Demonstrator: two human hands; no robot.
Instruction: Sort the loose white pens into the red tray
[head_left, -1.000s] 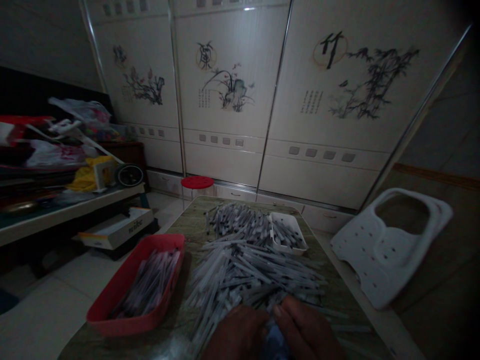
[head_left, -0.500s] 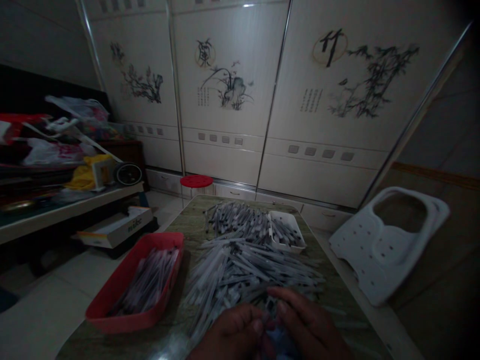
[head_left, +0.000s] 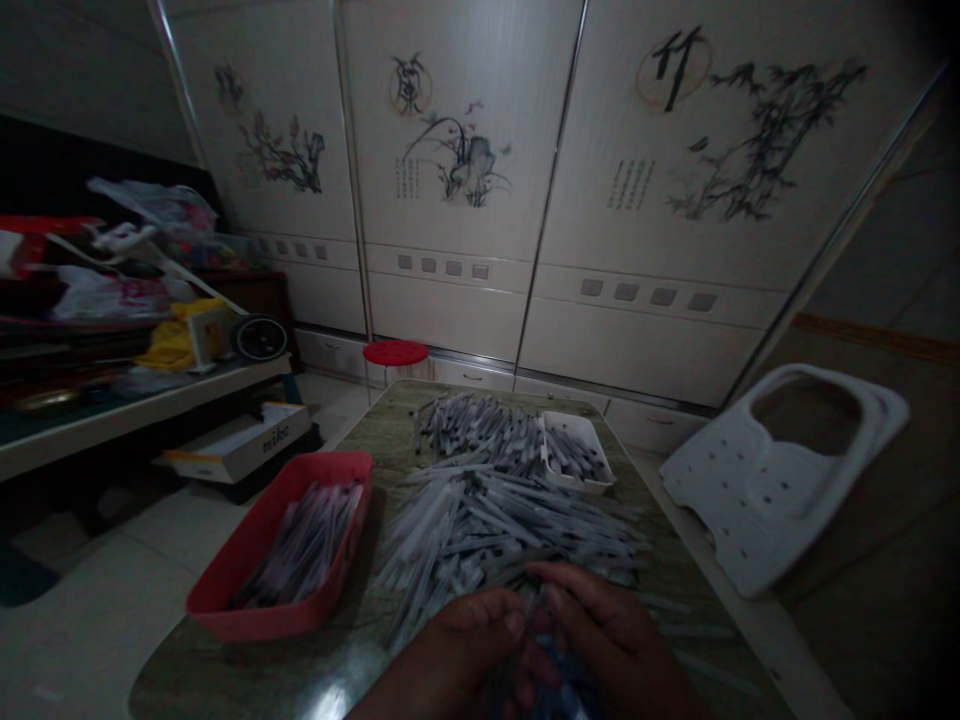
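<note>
Two bare hands at 6 o'clock of the table point(head_left: 240, 680): left hand point(head_left: 469, 640) and right hand point(head_left: 607, 640) both curl closed, fingers pinching a translucent piece point(head_left: 537, 608) between them; exact kind too dim to tell. Stray sticks point(head_left: 701, 632) at 4 o'clock, near the edge; a sideways right wrist could push them off. Near pile point(head_left: 517, 520) fills the centre. Main risk, judged: a loose pinch in poor light could drop the piece among lookalikes. Red bin point(head_left: 262, 625), 9 o'clock, holds more sticks. Far pile point(head_left: 480, 425), 12 o'clock, crowds the white tray point(head_left: 585, 485) at 1; a knock could mix their contents. Red stool point(head_left: 395, 353) beyond, 11 o'clock.
</note>
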